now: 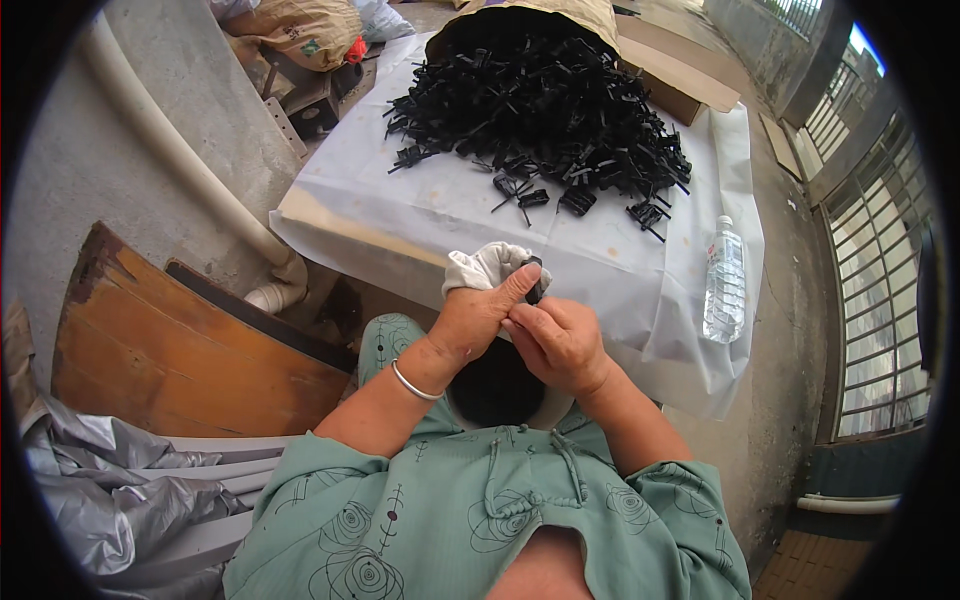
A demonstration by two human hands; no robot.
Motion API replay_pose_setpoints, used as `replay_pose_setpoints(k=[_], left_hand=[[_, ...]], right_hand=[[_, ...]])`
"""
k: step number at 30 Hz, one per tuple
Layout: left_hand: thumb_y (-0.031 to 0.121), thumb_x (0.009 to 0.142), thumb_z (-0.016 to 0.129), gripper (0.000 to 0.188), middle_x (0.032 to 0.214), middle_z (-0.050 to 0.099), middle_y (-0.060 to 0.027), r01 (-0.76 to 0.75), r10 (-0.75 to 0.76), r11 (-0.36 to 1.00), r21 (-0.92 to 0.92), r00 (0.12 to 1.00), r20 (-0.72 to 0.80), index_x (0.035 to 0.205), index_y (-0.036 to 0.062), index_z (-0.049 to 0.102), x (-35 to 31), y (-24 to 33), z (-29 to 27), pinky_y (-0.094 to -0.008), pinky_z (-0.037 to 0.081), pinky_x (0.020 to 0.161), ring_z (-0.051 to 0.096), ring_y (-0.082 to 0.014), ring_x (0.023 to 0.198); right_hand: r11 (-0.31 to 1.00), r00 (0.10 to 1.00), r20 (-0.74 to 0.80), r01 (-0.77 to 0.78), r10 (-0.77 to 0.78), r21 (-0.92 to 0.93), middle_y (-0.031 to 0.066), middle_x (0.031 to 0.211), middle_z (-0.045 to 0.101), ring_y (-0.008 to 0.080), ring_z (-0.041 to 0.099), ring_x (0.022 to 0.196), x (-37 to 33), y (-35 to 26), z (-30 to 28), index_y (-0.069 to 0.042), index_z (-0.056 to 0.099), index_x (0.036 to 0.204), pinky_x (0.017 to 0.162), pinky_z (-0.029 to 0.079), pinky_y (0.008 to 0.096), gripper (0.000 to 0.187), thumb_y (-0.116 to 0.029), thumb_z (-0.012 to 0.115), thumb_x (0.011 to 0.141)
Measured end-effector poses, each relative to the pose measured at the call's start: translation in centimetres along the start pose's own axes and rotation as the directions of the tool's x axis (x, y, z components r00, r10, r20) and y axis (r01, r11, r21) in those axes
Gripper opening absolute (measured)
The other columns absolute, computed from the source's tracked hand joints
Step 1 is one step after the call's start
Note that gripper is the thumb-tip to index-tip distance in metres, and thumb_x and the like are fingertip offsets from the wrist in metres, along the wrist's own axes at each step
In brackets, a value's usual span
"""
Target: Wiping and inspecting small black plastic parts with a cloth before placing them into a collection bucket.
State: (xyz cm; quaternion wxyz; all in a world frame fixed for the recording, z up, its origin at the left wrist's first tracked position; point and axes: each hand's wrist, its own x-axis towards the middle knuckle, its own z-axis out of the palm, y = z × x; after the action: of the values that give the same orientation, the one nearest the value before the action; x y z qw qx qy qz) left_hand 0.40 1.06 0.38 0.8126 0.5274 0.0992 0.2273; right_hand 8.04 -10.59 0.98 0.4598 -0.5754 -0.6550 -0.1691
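Observation:
My left hand (487, 310), with a white cloth glove (478, 266) over its fingers and the thumb bare, grips a small black part (535, 278). Its exact kind cannot be made out. Close against it, my right hand (562, 342) is closed in a pinch just below the part; what its fingertips hold is hidden. Both hands are above a pale bucket (553, 408) with a dark inside, between my knees. Past the hands, a large heap of black parts with thin strips (550, 115) spills across a table covered in white sheeting (380, 215).
A clear plastic bottle (724, 285) stands at the table's right edge. An open sack (575, 18) and a cardboard box (665, 75) lie behind the heap. To the left are a curved wooden board (190, 340), a pale pipe (180, 150) and silver sheeting (120, 490). A barred gate (880, 290) is at right.

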Motion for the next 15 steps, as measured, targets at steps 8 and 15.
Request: replay_pose_setpoints(k=[8, 15], left_hand=[[0.011, 0.085, 0.062, 0.013, 0.084, 0.058, -0.0013, 0.198, -0.205, 0.974, 0.113, 0.977, 0.052, 0.093, 0.0037, 0.055, -0.5, 1.3, -1.0, -0.0196, 0.045, 0.064, 0.052, -0.0065, 0.075], [0.013, 0.086, 0.062, 0.014, 0.084, 0.058, 0.0006, 0.189, -0.201, 0.979, 0.079, 0.96, 0.193, 0.095, 0.0046, 0.056, -0.6, 0.9, -2.0, -0.0197, 0.045, 0.062, 0.052, -0.0061, 0.073]], right_hand=[[0.986, 0.972, 0.199, 0.143, -0.124, -0.086, 0.0039, 0.061, 0.048, 0.0198, 0.049, 0.048, -0.1, 0.6, -0.3, -0.005, 0.055, 0.085, 0.042, 0.038, 0.0315, 0.025, -0.005, 0.07, 0.065], [0.995, 0.988, 0.131, 0.091, -0.086, -0.029, 0.0029, 0.062, 0.047, 0.0196, 0.048, 0.049, -0.4, 0.6, -0.3, -0.005, 0.055, 0.086, 0.042, 0.038, 0.0308, 0.024, -0.006, 0.07, 0.066]])
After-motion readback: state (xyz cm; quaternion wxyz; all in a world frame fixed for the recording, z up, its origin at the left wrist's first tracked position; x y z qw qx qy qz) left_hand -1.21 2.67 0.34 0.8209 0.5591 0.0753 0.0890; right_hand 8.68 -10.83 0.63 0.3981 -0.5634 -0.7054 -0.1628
